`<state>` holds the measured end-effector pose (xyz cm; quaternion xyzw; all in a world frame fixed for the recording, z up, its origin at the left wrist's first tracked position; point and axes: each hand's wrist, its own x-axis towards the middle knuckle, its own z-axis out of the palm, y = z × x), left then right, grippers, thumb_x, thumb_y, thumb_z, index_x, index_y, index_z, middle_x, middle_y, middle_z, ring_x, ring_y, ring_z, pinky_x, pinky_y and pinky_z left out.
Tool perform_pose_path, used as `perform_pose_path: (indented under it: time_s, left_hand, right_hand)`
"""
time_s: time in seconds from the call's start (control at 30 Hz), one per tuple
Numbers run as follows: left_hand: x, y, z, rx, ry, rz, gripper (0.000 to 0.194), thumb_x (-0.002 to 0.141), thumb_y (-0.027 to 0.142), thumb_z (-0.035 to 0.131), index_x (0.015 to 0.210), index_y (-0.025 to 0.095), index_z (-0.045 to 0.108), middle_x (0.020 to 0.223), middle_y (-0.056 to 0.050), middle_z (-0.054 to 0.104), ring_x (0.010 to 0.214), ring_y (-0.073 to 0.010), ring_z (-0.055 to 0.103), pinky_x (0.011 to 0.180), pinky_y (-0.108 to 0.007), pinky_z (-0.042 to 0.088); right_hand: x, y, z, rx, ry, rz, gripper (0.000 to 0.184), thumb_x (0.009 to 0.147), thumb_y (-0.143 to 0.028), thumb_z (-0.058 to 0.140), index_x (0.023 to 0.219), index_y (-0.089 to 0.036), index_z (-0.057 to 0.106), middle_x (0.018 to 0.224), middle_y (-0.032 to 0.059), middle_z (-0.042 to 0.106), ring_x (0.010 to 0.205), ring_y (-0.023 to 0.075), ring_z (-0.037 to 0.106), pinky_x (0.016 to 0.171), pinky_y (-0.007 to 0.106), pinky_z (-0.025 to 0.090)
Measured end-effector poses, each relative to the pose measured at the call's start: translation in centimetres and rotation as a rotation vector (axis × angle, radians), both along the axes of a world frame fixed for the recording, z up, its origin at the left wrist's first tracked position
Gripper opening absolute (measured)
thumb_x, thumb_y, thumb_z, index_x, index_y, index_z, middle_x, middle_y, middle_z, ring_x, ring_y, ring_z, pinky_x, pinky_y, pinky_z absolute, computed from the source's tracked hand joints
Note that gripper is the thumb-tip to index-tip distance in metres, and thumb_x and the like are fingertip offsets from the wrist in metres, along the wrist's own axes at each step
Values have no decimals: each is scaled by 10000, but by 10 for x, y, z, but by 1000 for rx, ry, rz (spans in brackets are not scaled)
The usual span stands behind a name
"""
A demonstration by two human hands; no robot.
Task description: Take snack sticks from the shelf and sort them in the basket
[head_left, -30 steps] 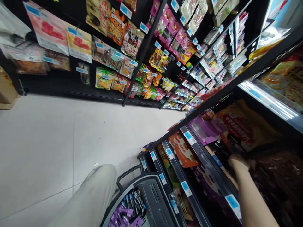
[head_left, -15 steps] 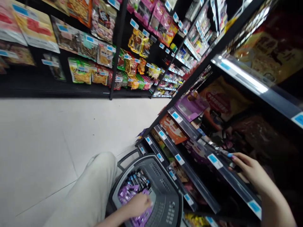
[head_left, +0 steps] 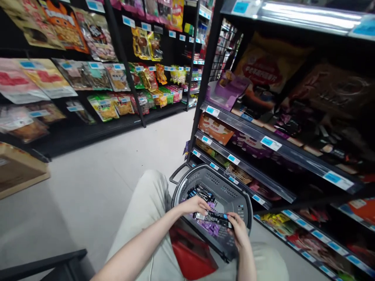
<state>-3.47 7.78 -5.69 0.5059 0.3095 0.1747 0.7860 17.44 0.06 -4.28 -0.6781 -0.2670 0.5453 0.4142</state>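
Above the grey shopping basket (head_left: 216, 168), my left hand (head_left: 195, 205) is closed around the left end of some slim black packets (head_left: 216, 219) with white print and a touch of blue. My right hand (head_left: 239, 231) pinches their right end, thumb and fingers together. How many packets lie between my hands I cannot tell. Beneath them in the basket are more black packets (head_left: 202, 192) at the far end and purple wrapped packets (head_left: 210, 229) nearer me, partly hidden by my hands.
A dark shelf unit (head_left: 263, 140) with price tags and bagged snacks rises close on the right. Hanging snack bags (head_left: 104, 107) line the wall shelves across the aisle. A cardboard box (head_left: 22, 171) sits on the floor at left. Something red (head_left: 190, 253) stands below the basket, between my knees.
My right hand has come from the shelf down to the basket with black packets. My left hand has risen from among the purple packets to hold their other end. The view has turned right.
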Motion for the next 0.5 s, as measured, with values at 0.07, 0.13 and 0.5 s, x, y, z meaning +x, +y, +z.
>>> perform_pose_path:
  time_s: [0.07,0.13,0.5]
  left_hand:
    - [3,-1,-4,57,65,6,374,490,237,678,840,110,639,709,-33,643,598,-120,547,589,-223,424]
    - [7,-2,-5,80,109,26,375,515,267,662,850,102,635,701,-36,643,567,-119,546,566,-222,422]
    - [-10,-11,9,-123,78,-258,282,546,278,665,788,143,617,687,-19,622,594,-141,578,548,-245,447]
  right_hand:
    - [1,-7,-9,22,59,-35,267,534,-360,642,721,-196,546,646,-33,508,517,101,481,406,192,406]
    - [5,-8,-13,70,54,-35,281,521,-357,654,720,-186,553,604,-38,503,514,108,486,427,211,427]
    - [11,7,-19,279,-239,-77,307,592,-423,573,752,-161,567,643,4,551,495,119,483,384,208,397]
